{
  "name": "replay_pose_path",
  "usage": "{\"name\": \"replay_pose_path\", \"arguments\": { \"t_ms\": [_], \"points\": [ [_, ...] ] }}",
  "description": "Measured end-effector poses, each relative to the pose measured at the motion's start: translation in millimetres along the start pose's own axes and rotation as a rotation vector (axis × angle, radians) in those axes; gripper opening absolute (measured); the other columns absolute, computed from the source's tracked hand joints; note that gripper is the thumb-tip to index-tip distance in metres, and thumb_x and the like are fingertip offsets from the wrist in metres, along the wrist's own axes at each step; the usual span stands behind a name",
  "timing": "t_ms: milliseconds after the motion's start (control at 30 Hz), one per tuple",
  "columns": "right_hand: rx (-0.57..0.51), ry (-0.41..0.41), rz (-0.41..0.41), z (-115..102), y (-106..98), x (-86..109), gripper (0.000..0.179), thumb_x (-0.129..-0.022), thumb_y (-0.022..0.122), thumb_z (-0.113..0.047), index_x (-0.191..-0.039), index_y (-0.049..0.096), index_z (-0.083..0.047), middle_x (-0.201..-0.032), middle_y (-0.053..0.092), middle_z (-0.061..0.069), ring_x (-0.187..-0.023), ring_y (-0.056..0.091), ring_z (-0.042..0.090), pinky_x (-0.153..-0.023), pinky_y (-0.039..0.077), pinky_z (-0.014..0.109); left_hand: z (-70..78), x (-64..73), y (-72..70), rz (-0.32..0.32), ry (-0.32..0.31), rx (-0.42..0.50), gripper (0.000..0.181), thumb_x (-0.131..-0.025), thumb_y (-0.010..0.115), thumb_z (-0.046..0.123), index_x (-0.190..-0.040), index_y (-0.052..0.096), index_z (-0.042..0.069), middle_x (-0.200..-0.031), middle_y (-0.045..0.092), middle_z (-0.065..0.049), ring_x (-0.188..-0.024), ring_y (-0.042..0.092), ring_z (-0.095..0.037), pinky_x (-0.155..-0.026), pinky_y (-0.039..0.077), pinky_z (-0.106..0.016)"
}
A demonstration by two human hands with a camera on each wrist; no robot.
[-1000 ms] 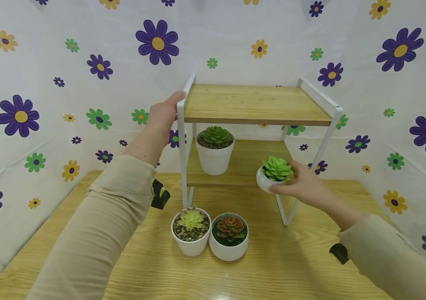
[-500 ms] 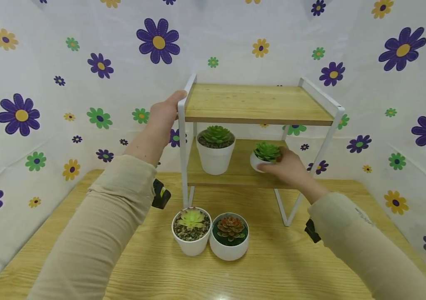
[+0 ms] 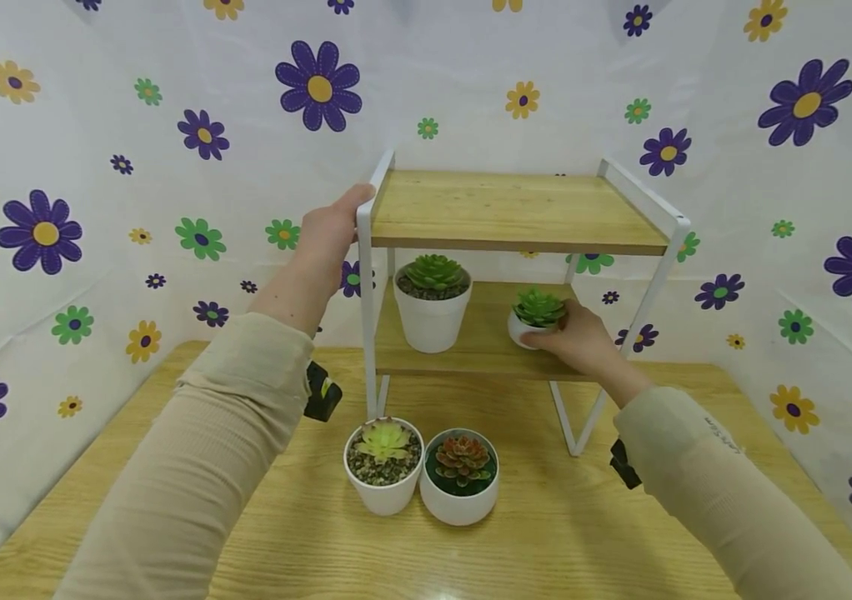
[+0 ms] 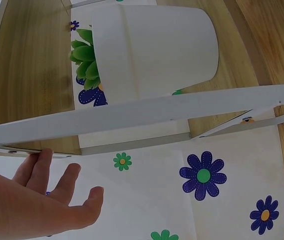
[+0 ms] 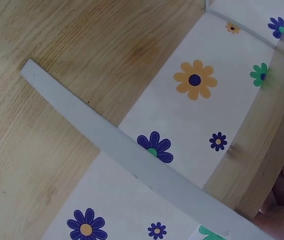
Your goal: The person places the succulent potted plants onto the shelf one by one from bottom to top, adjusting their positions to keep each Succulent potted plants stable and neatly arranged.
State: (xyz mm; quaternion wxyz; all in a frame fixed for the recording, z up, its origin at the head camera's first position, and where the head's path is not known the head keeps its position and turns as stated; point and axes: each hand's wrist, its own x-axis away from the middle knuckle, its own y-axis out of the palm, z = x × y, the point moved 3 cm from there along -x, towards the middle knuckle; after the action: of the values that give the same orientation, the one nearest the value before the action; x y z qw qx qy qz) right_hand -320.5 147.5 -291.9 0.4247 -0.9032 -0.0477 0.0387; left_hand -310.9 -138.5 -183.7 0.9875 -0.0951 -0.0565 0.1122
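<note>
A two-tier shelf (image 3: 501, 208) with wooden boards and a white metal frame stands on the table. My left hand (image 3: 327, 237) holds its upper left rail, thumb on top; in the left wrist view, some fingertips (image 4: 46, 156) touch the rail from outside. On the lower board, my right hand (image 3: 583, 337) grips a small potted succulent (image 3: 538, 308) in a round white pot from its right side. Whether the pot's base touches the board is unclear. To its left stands a larger potted succulent (image 3: 432, 321). The right wrist view shows only part of the right hand (image 5: 281, 207), at its edge.
Two more white pots stand side by side on the wooden table (image 3: 546, 533) before the shelf: a yellow-green succulent (image 3: 384, 467) in gravel and a reddish succulent (image 3: 460, 479). The shelf's right leg (image 3: 583, 417) is near my right forearm. A flower-print cloth (image 3: 471, 83) hangs behind.
My right hand has carried the small potted succulent inward and left, from in front of the shelf's right side to the lower board. My left hand stays on the rail.
</note>
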Motion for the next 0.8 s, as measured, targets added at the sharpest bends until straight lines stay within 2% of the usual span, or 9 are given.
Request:
{"name": "replay_pose_path", "arguments": {
  "t_ms": [233,433,633,800],
  "points": [
    [-0.01,-0.003,0.0,4,-1,0.6,0.077,-0.083,0.065,-0.039,-0.136,0.034,0.007,-0.129,0.049,0.028,-0.116,0.049,0.04,-0.096,0.043,0.051,0.8,0.2,2.1,-0.003,0.013,-0.003,0.067,-0.088,0.045,0.058,-0.142,0.039,0.02,-0.152,0.032,-0.001,-0.142,0.023,-0.025,-0.115,0.018,-0.053],
    [-0.041,0.033,-0.027,4,0,5.5,0.086,-0.084,0.064,-0.04,-0.141,0.022,0.008,-0.137,0.04,0.031,-0.126,0.042,0.042,-0.103,0.039,0.051,1.3,0.8,1.8,-0.006,0.009,0.004,0.067,-0.088,0.046,0.058,-0.142,0.039,0.02,-0.152,0.033,-0.001,-0.142,0.023,-0.025,-0.115,0.018,-0.052],
    [-0.099,0.025,-0.053,2,1,22.1,0.092,-0.087,0.062,-0.04,-0.145,0.009,0.007,-0.139,0.035,0.034,-0.127,0.039,0.045,-0.102,0.039,0.053,0.6,-1.1,1.6,-0.013,0.019,0.039,0.067,-0.087,0.049,0.056,-0.141,0.041,0.018,-0.152,0.033,0.0,-0.142,0.025,-0.023,-0.116,0.019,-0.048],
    [-0.08,0.005,-0.072,2,2,43.0,0.092,-0.087,0.061,-0.045,-0.145,0.011,0.006,-0.141,0.033,0.033,-0.129,0.036,0.046,-0.102,0.038,0.055,-0.6,-2.6,0.2,-0.009,0.021,0.053,0.067,-0.087,0.051,0.054,-0.141,0.041,0.016,-0.151,0.034,-0.001,-0.142,0.026,-0.022,-0.117,0.019,-0.045]
  ]
}}
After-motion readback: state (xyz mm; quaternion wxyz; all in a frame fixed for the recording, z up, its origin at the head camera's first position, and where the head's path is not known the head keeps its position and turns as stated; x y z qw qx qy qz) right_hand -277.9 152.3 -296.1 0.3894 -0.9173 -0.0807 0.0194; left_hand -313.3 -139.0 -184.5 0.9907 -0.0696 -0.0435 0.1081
